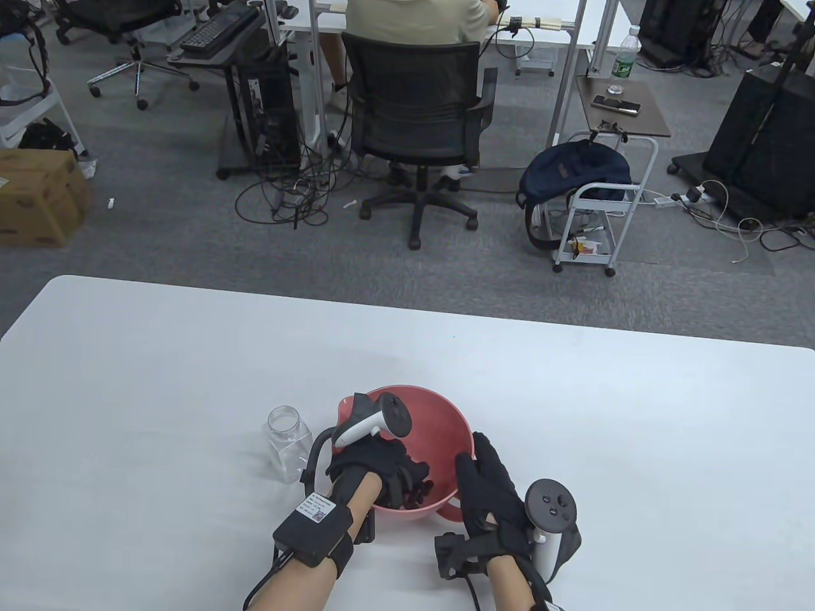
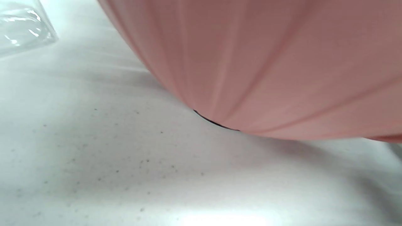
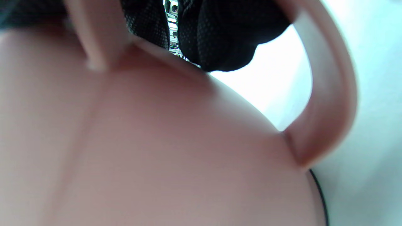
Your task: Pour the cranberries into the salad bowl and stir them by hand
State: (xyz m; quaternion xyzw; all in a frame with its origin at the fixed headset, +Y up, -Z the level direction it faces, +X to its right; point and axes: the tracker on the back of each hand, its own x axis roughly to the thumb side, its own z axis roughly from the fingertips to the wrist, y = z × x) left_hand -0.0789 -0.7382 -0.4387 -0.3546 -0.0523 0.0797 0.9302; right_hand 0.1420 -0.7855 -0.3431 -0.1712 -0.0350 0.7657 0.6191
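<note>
On the white table [image 1: 191, 382], the pink salad bowl [image 1: 439, 414] holds dark cranberries [image 1: 423, 491] beneath the left hand [image 1: 375, 461]; finger posture indeterminate. Right hand [image 1: 487, 493] clasps the rim. Only the right wrist view shows the bowl's loop handle [image 3: 329, 103]. Clear jar [image 1: 288, 442] stands beside.

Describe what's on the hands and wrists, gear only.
Both hands wear black mesh sensor gloves. The left hand has a white-and-black tracker strapped on its back; the right hand has a similar tracker. The left wrist has a black box with a white QR label on a strap. Black cables trail from both wrists. No sleeves.
</note>
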